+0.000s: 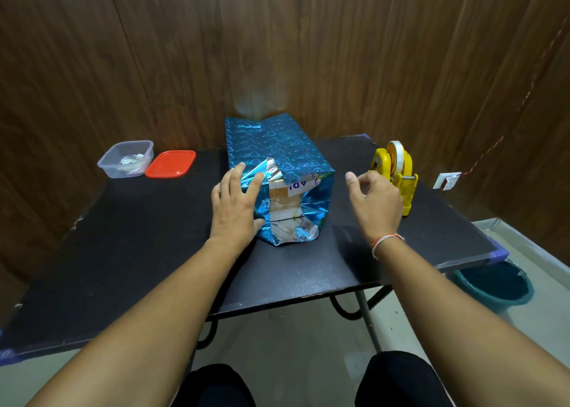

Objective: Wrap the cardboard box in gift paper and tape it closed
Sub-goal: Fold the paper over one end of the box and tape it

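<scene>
Wood-panelled walls close in behind the black table (123, 252) where we sit, with the cardboard box (283, 200) standing at its middle, lengthwise away from us. Blue gift paper (277, 147) already covers its top and long sides; the near end is unfinished — bare cardboard and a printed label show through the gap between loose flaps.

Our left hand (236, 204) lies against the left flap of that end, fingers fairly straight and spread, pressing the foil inward; it pushes the paper and does not pinch it. Our right hand (374, 201) hangs in the air just right of the box, touching nothing we can see, fingers loosely curled, and seems to hold nothing. It sits between the box and the yellow tape dispenser (396, 173) near the right edge.

We judge the step in hand to be folding the near end shut. Next we likely need a strip of tape from the dispenser — the left hand keeping the flap down meanwhile — then the right and lower flaps folded in.

At the far left sit a clear tub (126, 160) and its red lid (170, 164), well apart from the work.
</scene>
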